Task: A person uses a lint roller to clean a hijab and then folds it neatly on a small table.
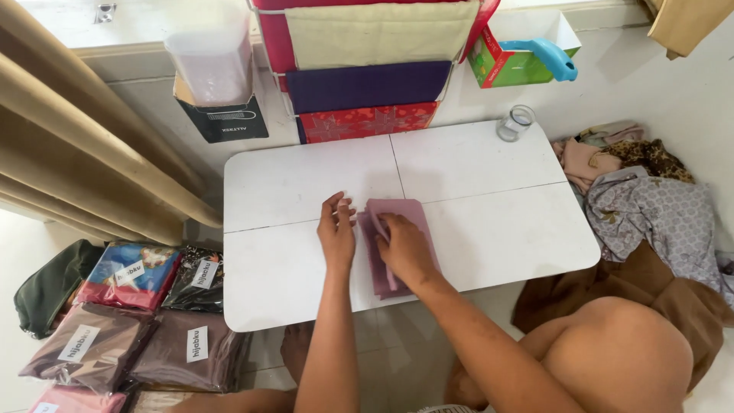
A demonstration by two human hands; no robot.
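We note the folded mauve cloth (401,245), long axis top-to-bottom at frame centre on the worktop (489,206); right hand (404,246) flat upon it, left hand (337,229) flat at its left edge, neither gripping.

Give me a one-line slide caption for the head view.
Both hands, left and right, press a folded mauve cloth flat on a white table.

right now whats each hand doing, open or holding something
Left hand: open, flat on the white table at the folded mauve cloth's left edge.
Right hand: open, pressing flat on the cloth.
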